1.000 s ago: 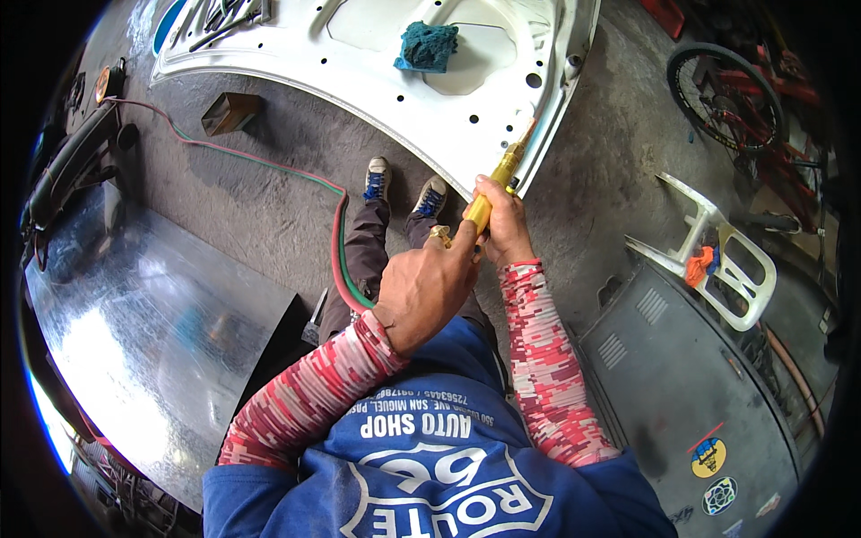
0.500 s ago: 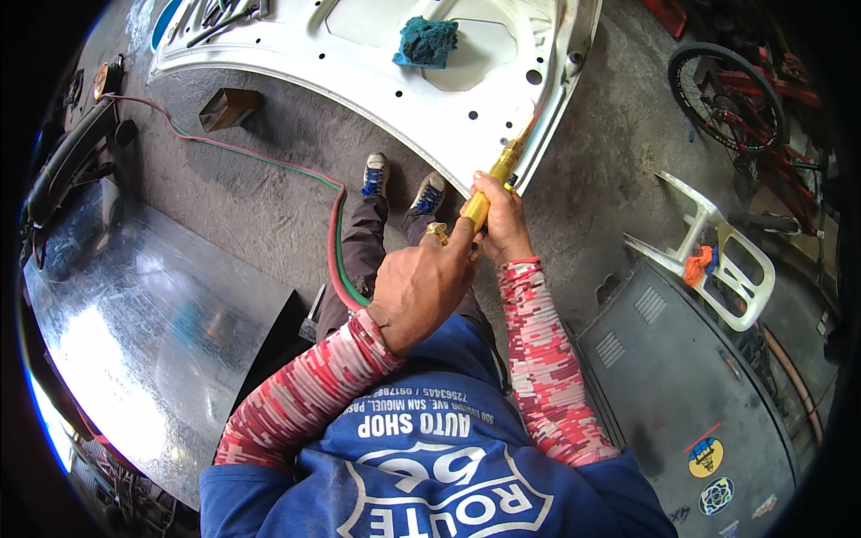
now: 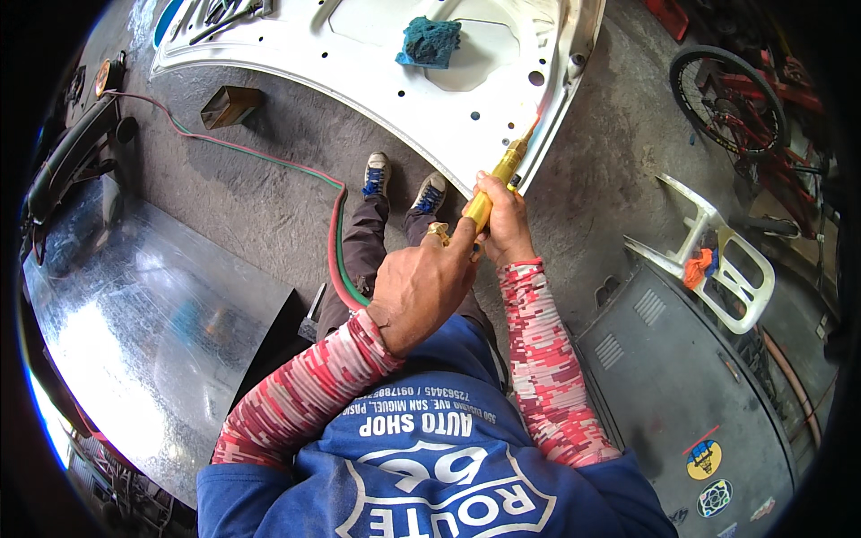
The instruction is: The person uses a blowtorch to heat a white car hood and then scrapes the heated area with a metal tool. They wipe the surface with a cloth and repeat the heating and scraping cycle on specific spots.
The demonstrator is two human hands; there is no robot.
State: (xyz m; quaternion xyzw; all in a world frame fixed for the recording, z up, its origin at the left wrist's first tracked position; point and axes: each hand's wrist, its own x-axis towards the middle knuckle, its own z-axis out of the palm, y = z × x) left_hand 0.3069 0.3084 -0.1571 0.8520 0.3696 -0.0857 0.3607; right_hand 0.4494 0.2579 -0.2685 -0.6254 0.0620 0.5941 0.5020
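Both of my hands grip a yellow-brass gas torch (image 3: 508,165). My left hand (image 3: 420,285) is closed round its rear end by the brass valve knob (image 3: 438,231). Farther forward, my right hand (image 3: 505,218) wraps the handle, its fingertips partly hidden. The torch points away from me and to the right, its thin tip over the near right corner of a white car hood (image 3: 377,65). An orange-red streak shows at the tip; whether it is flame or metal I cannot tell. Red and green twin hoses (image 3: 335,235) run behind my left wrist. A teal sponge-like block (image 3: 429,42) lies on the hood.
Several hand tools (image 3: 224,21) lie on the hood's far left. An open metal box (image 3: 230,107) stands on the concrete floor. At left is a shiny metal sheet (image 3: 152,314); at right are a white plastic chair (image 3: 744,278), a grey metal cabinet (image 3: 664,377) and a bicycle wheel (image 3: 725,99).
The hood and the sponge-like block sit very slightly farther right in view. Both hands keep the same hold on the torch.
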